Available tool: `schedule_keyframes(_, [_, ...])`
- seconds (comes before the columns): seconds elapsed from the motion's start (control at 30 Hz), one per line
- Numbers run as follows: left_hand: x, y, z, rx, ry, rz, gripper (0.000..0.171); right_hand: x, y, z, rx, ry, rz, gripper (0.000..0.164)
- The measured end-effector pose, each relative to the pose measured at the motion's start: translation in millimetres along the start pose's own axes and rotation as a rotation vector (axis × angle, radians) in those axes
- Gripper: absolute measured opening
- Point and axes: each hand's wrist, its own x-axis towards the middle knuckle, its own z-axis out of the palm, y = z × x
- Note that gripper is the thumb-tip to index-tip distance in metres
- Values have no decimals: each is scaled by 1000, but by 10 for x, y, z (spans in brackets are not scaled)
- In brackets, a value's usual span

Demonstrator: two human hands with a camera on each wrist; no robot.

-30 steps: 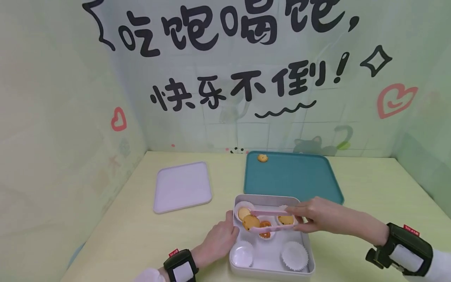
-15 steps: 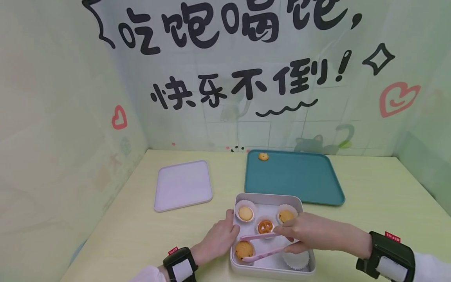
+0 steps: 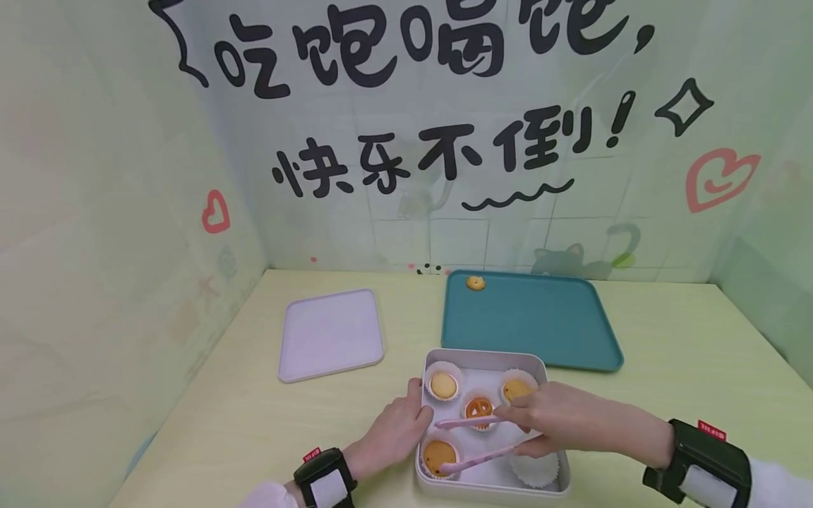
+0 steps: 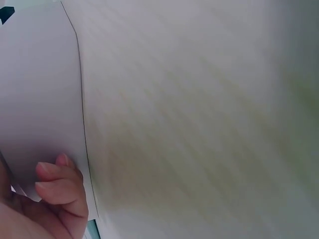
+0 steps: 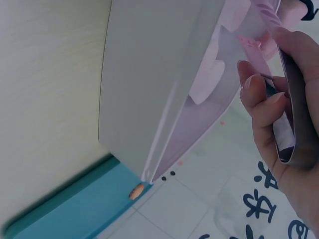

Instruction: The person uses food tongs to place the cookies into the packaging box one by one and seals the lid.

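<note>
My right hand (image 3: 555, 420) holds pink tongs (image 3: 479, 458) over the pale lunch box (image 3: 489, 487); their two arms stand apart. The lower tip overlaps a round speckled cookie (image 3: 438, 455) lying in the front-left paper cup. A plain round cookie (image 3: 443, 385) is in the back-left cup, a pretzel (image 3: 479, 407) in the middle one, and another cookie (image 3: 514, 389) in the back-right one. The front-right paper cup (image 3: 536, 473) is partly hidden by my right hand. My left hand (image 3: 394, 430) grips the box's left wall, with curled fingers (image 4: 62, 191) against its outer side.
Behind the box lies a teal tray (image 3: 527, 317) with one small cookie (image 3: 476, 283) near its back-left corner. A lilac tray (image 3: 330, 335) is at the left on the pale wooden table (image 3: 254, 416). A printed backdrop (image 3: 406, 141) stands behind the table.
The right hand has brought the speckled cookie from over the back of the box to the front-left cup. The tongs' arms now stand off the cookie. The left hand stays at the box.
</note>
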Motion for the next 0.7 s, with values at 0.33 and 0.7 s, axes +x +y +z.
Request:
schedule_keyframes(0.33, [1,17,-7,20,12,-7,38,-250,401,-426,145,114,202,27])
schedule_keyframes(0.7, [-4,49,23,42,24,-9,38,-244,1223,-347,21,33,531,22])
